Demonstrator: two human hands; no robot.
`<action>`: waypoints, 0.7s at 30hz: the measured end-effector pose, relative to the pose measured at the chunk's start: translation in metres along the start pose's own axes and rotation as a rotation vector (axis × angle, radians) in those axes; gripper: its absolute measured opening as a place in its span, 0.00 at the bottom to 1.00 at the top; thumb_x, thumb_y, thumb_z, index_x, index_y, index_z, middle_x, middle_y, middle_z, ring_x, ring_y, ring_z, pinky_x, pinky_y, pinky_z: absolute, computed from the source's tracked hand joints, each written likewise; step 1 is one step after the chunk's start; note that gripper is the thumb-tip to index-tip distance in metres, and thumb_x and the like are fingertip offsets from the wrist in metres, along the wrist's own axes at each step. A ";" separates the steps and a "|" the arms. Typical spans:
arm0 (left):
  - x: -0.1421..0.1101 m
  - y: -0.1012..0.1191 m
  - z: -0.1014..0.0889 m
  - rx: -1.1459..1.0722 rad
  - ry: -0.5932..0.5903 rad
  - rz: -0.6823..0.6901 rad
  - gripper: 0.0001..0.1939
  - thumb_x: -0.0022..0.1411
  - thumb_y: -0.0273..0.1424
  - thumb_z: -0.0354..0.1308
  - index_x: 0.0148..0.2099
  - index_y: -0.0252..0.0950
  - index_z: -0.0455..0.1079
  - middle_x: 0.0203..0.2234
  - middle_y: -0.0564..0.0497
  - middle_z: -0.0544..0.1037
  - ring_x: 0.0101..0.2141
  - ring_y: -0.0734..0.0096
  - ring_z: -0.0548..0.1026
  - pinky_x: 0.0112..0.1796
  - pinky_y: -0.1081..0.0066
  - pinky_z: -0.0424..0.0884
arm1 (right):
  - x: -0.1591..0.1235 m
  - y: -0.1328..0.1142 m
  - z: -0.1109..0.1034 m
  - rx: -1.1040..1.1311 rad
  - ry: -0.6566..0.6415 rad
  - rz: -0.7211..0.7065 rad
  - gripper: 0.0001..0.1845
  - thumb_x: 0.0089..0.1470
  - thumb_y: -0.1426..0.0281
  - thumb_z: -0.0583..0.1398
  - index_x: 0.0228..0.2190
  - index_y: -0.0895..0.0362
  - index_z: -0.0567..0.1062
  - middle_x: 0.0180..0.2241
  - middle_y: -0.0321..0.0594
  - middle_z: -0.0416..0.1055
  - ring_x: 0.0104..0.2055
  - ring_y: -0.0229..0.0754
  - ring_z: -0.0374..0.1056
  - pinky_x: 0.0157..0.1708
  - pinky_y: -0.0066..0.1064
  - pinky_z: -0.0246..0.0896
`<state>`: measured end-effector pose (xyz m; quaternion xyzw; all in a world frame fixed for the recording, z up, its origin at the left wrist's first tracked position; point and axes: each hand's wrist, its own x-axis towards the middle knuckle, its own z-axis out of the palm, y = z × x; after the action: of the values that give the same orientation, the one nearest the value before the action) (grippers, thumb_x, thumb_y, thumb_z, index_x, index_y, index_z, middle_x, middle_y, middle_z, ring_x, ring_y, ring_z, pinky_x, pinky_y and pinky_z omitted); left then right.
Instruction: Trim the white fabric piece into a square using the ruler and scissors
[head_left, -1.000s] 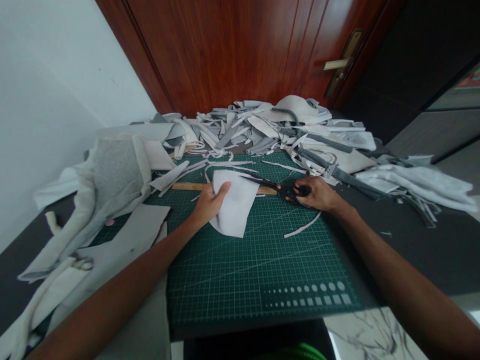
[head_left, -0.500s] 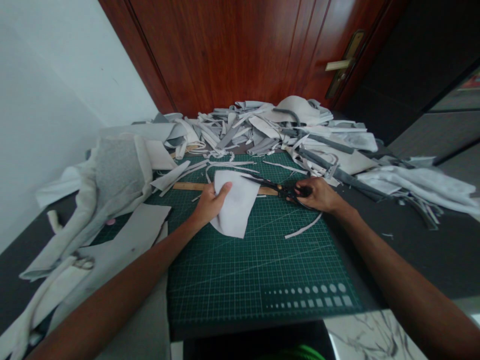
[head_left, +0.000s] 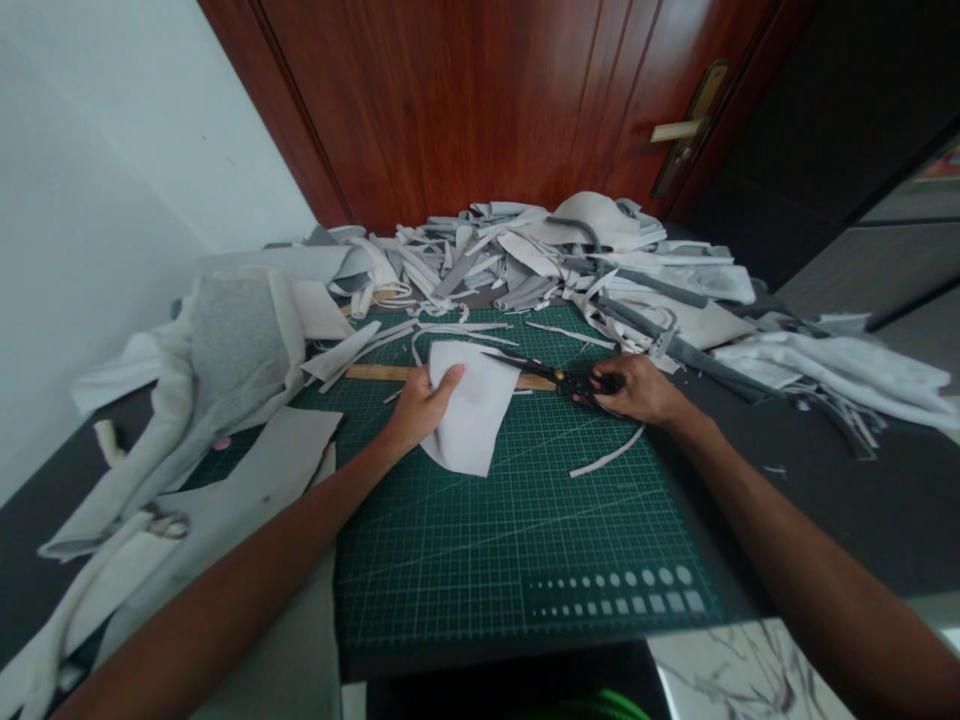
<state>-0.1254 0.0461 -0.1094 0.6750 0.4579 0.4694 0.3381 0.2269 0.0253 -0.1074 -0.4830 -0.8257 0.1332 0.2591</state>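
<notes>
Green mat point(head_left: 525, 530) nearest. Left hand point(head_left: 420, 405) pinches white piece point(head_left: 476, 415) over it, thumb on top; right hand point(head_left: 637, 388) curled round scissors point(head_left: 574, 384), blades at piece's upper edge. Slack sheet could skew cut; wooden ruler point(head_left: 375, 373) beneath, loose strips point(head_left: 469, 327) beyond could foul blades.

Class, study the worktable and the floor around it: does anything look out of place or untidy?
Yes. Thin scraps lie scattered on the pale floor at the lower right, off the table, where the other offcuts are heaped; they look like fallen waste.
</notes>
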 end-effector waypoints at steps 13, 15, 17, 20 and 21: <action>-0.001 0.004 0.000 -0.012 -0.004 -0.010 0.28 0.61 0.58 0.61 0.35 0.35 0.76 0.32 0.45 0.85 0.33 0.60 0.82 0.34 0.68 0.79 | 0.000 -0.002 0.000 -0.019 0.026 -0.009 0.21 0.55 0.55 0.62 0.20 0.54 0.66 0.17 0.33 0.62 0.21 0.35 0.56 0.25 0.32 0.45; -0.001 0.004 0.000 -0.016 -0.005 -0.015 0.28 0.61 0.57 0.62 0.35 0.35 0.76 0.32 0.45 0.85 0.32 0.60 0.82 0.34 0.68 0.79 | 0.000 -0.002 0.000 -0.023 0.033 -0.013 0.22 0.55 0.55 0.62 0.19 0.54 0.65 0.17 0.33 0.62 0.21 0.35 0.56 0.25 0.32 0.45; -0.001 0.004 0.000 -0.025 -0.004 -0.016 0.27 0.61 0.57 0.62 0.35 0.35 0.76 0.32 0.45 0.85 0.32 0.60 0.82 0.34 0.69 0.79 | 0.000 -0.002 0.000 -0.017 0.033 -0.014 0.22 0.55 0.54 0.62 0.19 0.54 0.65 0.17 0.33 0.62 0.21 0.35 0.55 0.25 0.32 0.45; -0.001 0.003 0.000 -0.031 -0.003 -0.014 0.27 0.61 0.56 0.62 0.35 0.35 0.76 0.32 0.45 0.85 0.33 0.60 0.82 0.33 0.69 0.79 | 0.000 -0.003 -0.001 0.001 0.019 -0.011 0.23 0.55 0.54 0.63 0.19 0.54 0.65 0.16 0.33 0.61 0.20 0.35 0.54 0.24 0.32 0.45; -0.001 0.003 0.000 -0.031 -0.002 -0.014 0.27 0.61 0.56 0.62 0.35 0.35 0.76 0.32 0.45 0.85 0.34 0.59 0.83 0.33 0.69 0.79 | 0.000 -0.003 -0.001 0.006 0.019 -0.011 0.23 0.55 0.54 0.63 0.19 0.54 0.65 0.16 0.33 0.61 0.20 0.35 0.54 0.24 0.32 0.45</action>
<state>-0.1243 0.0442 -0.1071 0.6668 0.4550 0.4736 0.3522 0.2255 0.0240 -0.1051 -0.4791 -0.8253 0.1296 0.2692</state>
